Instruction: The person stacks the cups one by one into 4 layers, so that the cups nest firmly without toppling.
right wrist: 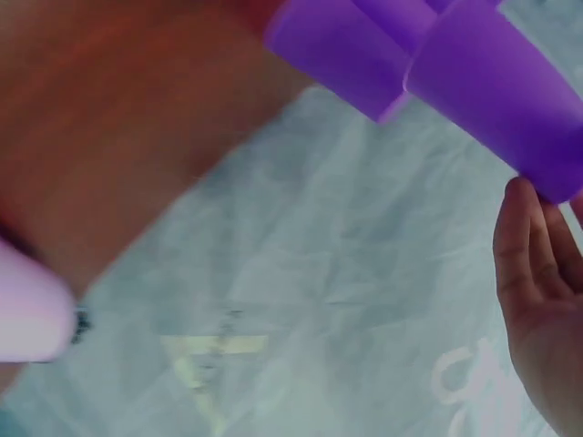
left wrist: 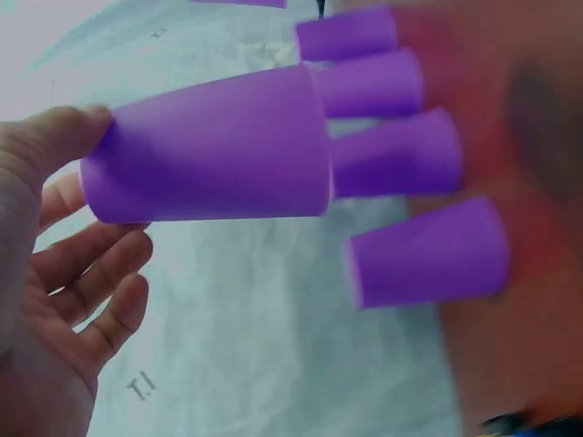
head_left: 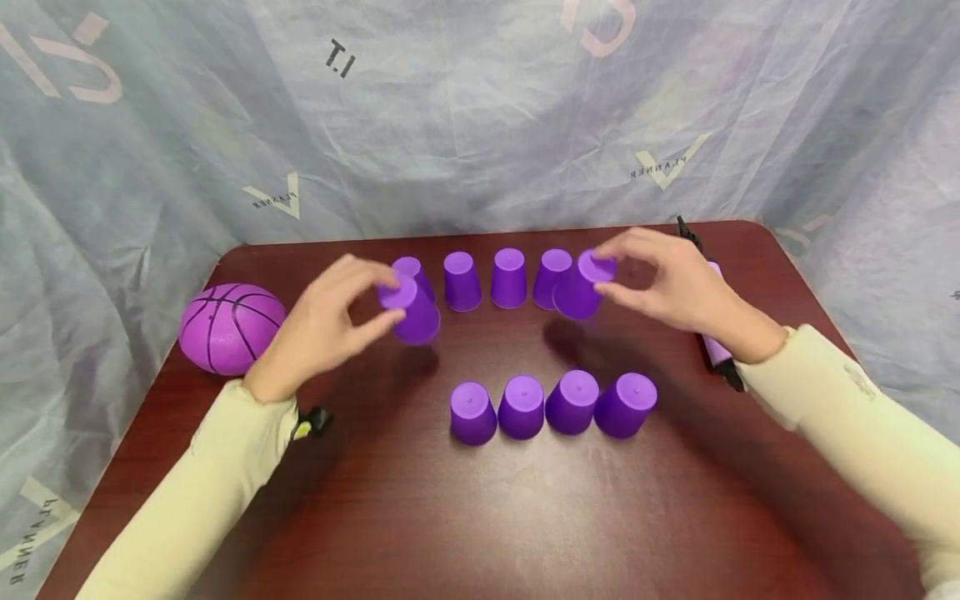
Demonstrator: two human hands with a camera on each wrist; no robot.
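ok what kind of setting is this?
Probably a staged recording setup, not a lived-in room: a dark wooden table against a wrinkled printed backdrop sheet, with only props out: rows of upturned purple cups and a purple ball.

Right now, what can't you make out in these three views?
- Head view: the pink tube-shaped object with black ends is mostly hidden behind the right hand.
- Head view: the small black and yellow item is partly covered by the left sleeve; too small to identify.
- Right wrist view: the pale pink shape is blurred and cut off at the left edge.
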